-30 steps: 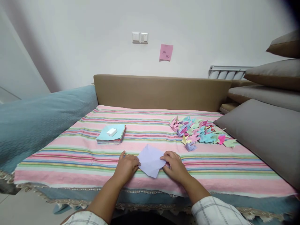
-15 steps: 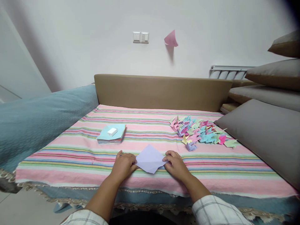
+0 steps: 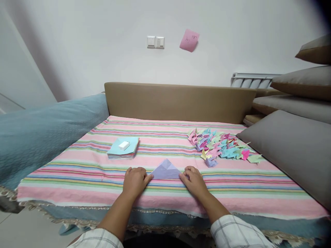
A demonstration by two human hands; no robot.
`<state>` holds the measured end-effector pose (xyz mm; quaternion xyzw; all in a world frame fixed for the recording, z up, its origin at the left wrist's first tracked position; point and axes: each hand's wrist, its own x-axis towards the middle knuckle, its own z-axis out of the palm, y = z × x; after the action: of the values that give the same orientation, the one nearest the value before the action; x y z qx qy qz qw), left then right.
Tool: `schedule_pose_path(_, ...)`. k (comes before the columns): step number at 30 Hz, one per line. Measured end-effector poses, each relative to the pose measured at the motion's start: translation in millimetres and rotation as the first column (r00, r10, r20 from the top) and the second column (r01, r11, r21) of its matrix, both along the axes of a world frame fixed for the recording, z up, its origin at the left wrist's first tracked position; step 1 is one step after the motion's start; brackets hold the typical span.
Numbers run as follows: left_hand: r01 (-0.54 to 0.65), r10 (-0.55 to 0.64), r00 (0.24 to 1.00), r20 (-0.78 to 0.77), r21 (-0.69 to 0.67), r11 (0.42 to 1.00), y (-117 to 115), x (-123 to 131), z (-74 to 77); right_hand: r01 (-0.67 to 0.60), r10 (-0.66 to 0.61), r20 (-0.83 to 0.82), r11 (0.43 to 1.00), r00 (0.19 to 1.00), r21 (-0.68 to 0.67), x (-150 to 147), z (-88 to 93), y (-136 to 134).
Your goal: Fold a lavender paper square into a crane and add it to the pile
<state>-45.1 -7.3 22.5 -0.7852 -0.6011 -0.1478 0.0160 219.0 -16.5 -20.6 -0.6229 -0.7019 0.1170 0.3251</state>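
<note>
A sheet of purple origami paper lies on the striped cloth in front of me, folded into a triangle with its point away from me and its long edge nearest. My left hand pinches its left corner between thumb and fingers. At the right corner, the thumb and fingers of my right hand are closed on the paper. Some creases show on its upper face. Beyond my left hand sits a stack of coloured paper, light blue on top, with a small white block resting on it.
Many folded paper cranes in several colours lie heaped at the right. Grey cushions are piled along the right side, and a blue-covered armrest bounds the left. A brown backrest stands behind. A pink note hangs on the wall near switches.
The purple paper went from an opened diamond to a triangle, its near part folded up. Both hands stay at its side corners. The pink note on the wall has flapped flatter.
</note>
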Motion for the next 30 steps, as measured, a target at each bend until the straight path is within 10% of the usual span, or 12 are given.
schedule_pose_path(15, -0.075, 0.073, 0.997, 0.026, 0.091, 0.993, -4, 9, -5.4, 0.108, -0.110, 0.109, 0.994, 0.988, 0.021, -3, -4.4, 5)
schedule_pose_path(24, 0.272, -0.278, 0.961, 0.000, 0.195, 0.942, -16, 37, -27.6, 0.114, -0.117, 0.100, 0.993, 0.988, 0.034, -2, -6.7, 5)
schedule_pose_path(30, 0.299, -0.303, 0.953, 0.003, 0.138, 0.944, -24, 46, -32.8, 0.100, -0.104, 0.093, 0.994, 0.990, 0.047, -3, -7.3, 5)
